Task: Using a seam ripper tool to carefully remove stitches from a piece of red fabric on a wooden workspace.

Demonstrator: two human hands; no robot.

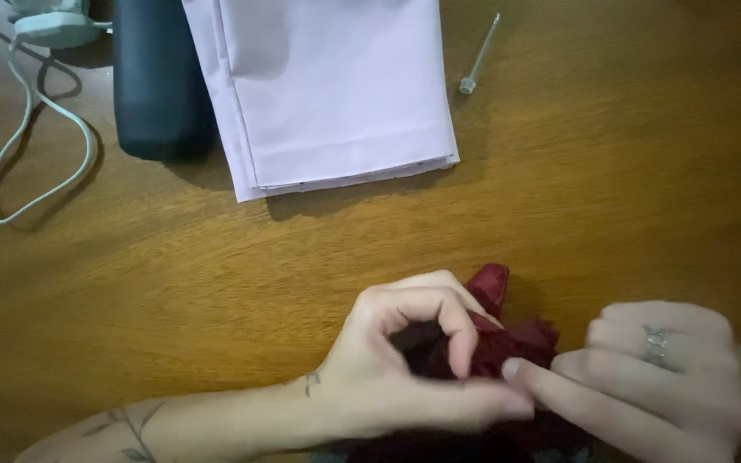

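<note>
- We are gathering the crumpled dark-red tissue paper (508, 339) at the desk's near edge; our left hand (405, 360) curls tightly around it, and our right hand (662, 377) pinches its side with narrowed fingers.
- Judged next: a firmer twist, a steady grip.
- No labels show: a folded pale-pink paper stack (336, 94) and a dark cylindrical bottle (160, 77) sit at the far edge of the wooden desk (216, 274).

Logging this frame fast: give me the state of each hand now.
Left hand: closed, fingers curled around the crumpled dark red paper.
Right hand: closed, fingertips pinching the same red paper.
</note>
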